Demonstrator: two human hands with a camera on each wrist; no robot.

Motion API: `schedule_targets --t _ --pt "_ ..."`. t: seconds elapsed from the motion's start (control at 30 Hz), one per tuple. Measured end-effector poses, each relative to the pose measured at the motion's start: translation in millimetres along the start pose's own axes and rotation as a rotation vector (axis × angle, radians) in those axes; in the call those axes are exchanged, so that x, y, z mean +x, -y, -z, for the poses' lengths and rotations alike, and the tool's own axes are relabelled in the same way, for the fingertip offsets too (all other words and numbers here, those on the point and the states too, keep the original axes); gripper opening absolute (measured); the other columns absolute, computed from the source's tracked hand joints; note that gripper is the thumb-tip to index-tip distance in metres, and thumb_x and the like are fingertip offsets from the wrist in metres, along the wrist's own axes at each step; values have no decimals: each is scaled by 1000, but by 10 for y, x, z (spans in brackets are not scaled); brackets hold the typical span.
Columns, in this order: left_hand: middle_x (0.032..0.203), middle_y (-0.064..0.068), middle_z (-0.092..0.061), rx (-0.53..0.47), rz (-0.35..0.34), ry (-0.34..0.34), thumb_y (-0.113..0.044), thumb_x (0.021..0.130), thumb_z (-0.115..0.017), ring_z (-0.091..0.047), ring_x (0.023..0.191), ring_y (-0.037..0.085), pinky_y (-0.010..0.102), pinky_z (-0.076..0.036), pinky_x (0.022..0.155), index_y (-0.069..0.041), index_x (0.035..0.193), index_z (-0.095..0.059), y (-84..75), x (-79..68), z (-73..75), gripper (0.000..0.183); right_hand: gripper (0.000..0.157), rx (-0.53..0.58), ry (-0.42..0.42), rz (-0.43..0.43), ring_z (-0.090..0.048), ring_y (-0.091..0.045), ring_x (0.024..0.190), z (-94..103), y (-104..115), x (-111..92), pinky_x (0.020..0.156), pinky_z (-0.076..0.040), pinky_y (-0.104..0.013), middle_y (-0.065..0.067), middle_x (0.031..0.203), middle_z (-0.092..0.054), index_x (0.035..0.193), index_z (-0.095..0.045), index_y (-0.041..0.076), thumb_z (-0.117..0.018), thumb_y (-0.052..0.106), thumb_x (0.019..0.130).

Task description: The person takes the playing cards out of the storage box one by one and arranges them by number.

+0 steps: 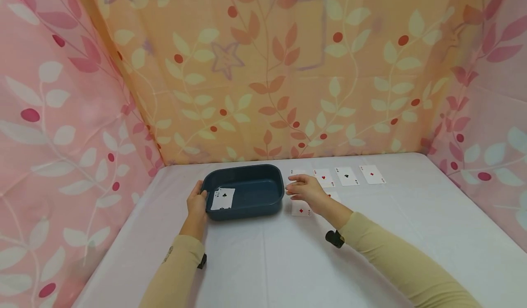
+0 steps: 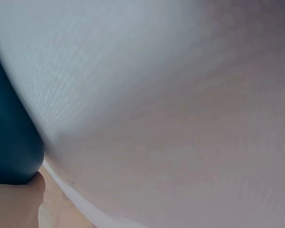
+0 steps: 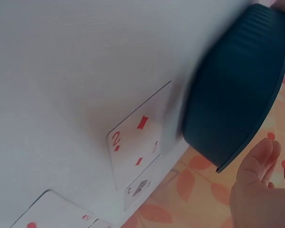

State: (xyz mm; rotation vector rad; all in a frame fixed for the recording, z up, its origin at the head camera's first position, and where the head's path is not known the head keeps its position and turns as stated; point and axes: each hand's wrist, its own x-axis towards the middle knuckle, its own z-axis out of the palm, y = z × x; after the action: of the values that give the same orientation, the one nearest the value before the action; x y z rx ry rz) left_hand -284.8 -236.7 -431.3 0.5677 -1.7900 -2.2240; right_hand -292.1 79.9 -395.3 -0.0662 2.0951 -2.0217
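Note:
A dark blue plastic basin (image 1: 247,213) stands on the table, with overlapping playing cards (image 1: 223,199) in its left part; a club shows on the top one. My left hand (image 1: 196,202) grips the basin's left end, its thumb at the rim. In the left wrist view, a thumb tip (image 2: 39,183) presses against the basin (image 2: 12,128). Beyond the basin's right end hovers my right hand (image 1: 306,191), fingers loosely bent and holding nothing. The right wrist view shows that hand (image 3: 259,190) apart from the rim. Below it lies a two of diamonds (image 3: 141,130).
Behind and right of my right hand is a row of cards, including a heart (image 1: 323,178), a club (image 1: 346,176) and a diamond (image 1: 372,174). Another red card (image 3: 52,213) lies nearer. A white cloth covers the table (image 1: 263,262); patterned curtains (image 1: 267,70) hang around it.

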Motion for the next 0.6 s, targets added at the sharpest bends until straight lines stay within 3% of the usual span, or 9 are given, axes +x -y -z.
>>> schedule_targets --t 0.17,0.4,0.6 --pt "161 2 -17 6 -3 -2 2 103 -30 -9 147 17 30 -11 118 -9 155 -20 0 0 -2 54 42 37 20 6 -67 -15 80 -98 20 17 82 -57 -35 -21 106 -68 133 -49 -9 -61 0 93" --pt "161 2 -18 4 3 -4 1 103 -30 -10 147 17 31 -11 118 -10 155 -21 -9 0 -7 54 44 69 62 48 -67 -12 76 -229 37 31 84 -56 -39 -9 91 -69 134 -45 -13 -59 -3 93" --pt "160 1 -20 3 7 -9 1 103 -31 -11 147 18 31 -11 118 -9 155 -22 -4 2 -14 54 41 93 75 51 -66 -12 74 -343 37 55 74 -58 -30 -7 88 -69 131 -46 -13 -58 -5 93"
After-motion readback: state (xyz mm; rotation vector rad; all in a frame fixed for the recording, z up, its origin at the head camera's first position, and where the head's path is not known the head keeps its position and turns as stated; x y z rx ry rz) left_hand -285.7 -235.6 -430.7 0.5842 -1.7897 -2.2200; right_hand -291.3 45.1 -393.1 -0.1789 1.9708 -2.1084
